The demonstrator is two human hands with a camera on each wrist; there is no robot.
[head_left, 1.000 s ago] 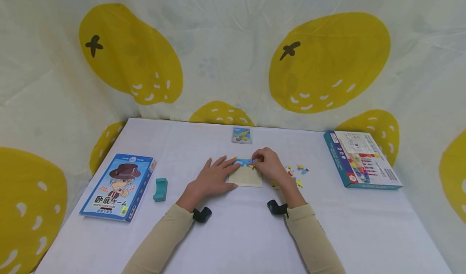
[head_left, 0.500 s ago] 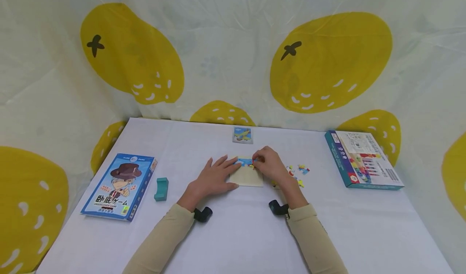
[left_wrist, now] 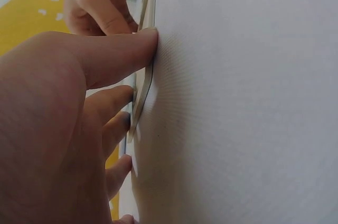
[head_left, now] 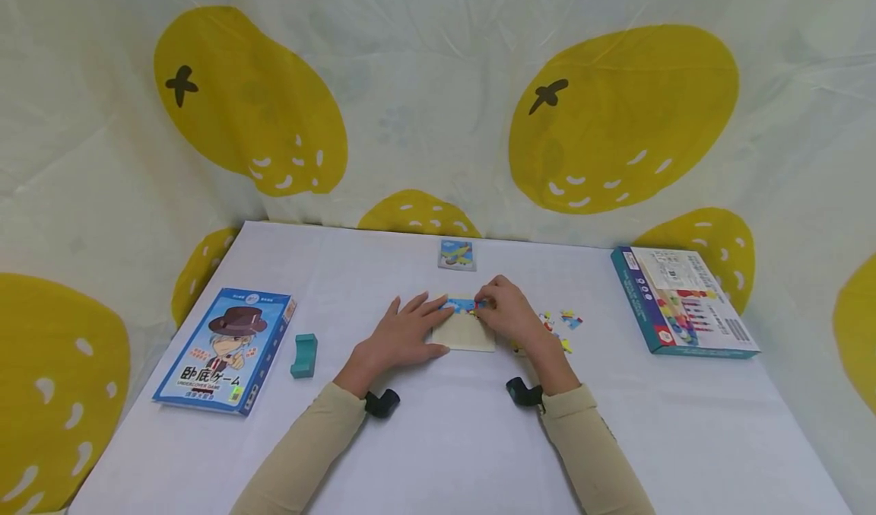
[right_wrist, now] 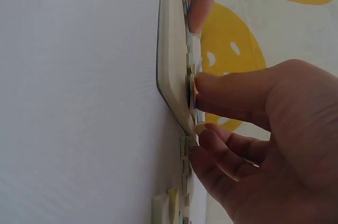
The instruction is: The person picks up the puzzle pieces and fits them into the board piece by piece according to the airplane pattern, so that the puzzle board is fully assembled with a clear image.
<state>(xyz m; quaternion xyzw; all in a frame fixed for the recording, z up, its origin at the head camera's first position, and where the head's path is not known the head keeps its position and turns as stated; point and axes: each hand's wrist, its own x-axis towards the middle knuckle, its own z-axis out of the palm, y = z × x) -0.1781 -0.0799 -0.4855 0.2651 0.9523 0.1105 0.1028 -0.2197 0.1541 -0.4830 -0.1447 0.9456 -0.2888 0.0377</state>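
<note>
A pale wooden puzzle board [head_left: 464, 336] lies mid-table, with blue joined jigsaw pieces [head_left: 460, 304] along its far edge. My left hand [head_left: 402, 334] rests flat at the board's left side, fingers spread and straight; in the left wrist view its thumb touches the near edge of the board [left_wrist: 141, 84]. My right hand [head_left: 508, 313] pinches a small jigsaw piece [head_left: 477, 307] at the board's upper right. Seen from the right wrist, the thumb and curled fingers meet at the piece [right_wrist: 192, 89], which they mostly hide.
Loose jigsaw pieces [head_left: 571, 319] lie right of the board, partly behind the right forearm. A small airplane picture [head_left: 456, 255] lies beyond it. A blue game box [head_left: 219, 348] and a teal block [head_left: 304, 355] are at left; another box [head_left: 691, 298] sits at right.
Both hands stay almost in place. The right fingers shift only slightly at the piece by the board's far right corner; the whole view drifts a little.
</note>
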